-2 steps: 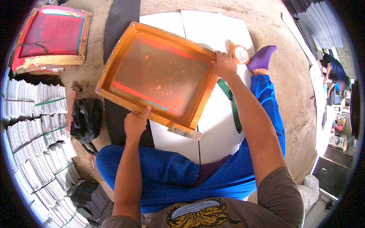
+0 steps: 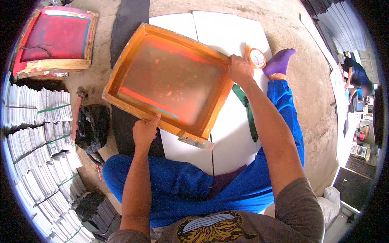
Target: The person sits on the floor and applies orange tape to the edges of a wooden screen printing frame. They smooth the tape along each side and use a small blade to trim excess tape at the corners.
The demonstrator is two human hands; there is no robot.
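"What do you get in the head view?"

"It's the only feed I have. I see a wooden frame (image 2: 168, 85) with an orange-streaked panel, set at a slant over white boards (image 2: 186, 152), beyond the folded left leg (image 2: 174, 172). Its right end is the nearer one."

"And the hands?"

"Both are holding it. The left hand (image 2: 145, 131) grips the near rim around the middle, thumb on top; the right hand (image 2: 241, 69) clasps the far right corner. I can't see the fingers underneath."

"Which step would you call this?"

"From here, I'd say steadying and positioning the frame. I can't tell whether it rests on the boards or hangs just above them."

"What does the next move call for?"

"In my judgement, both hands acting together, so the frame doesn't twist. I'd also mind the orange tape roll (image 2: 257, 58) just beside the right hand, and the green strip (image 2: 252, 121) near the frame's right end; either could get in the way."
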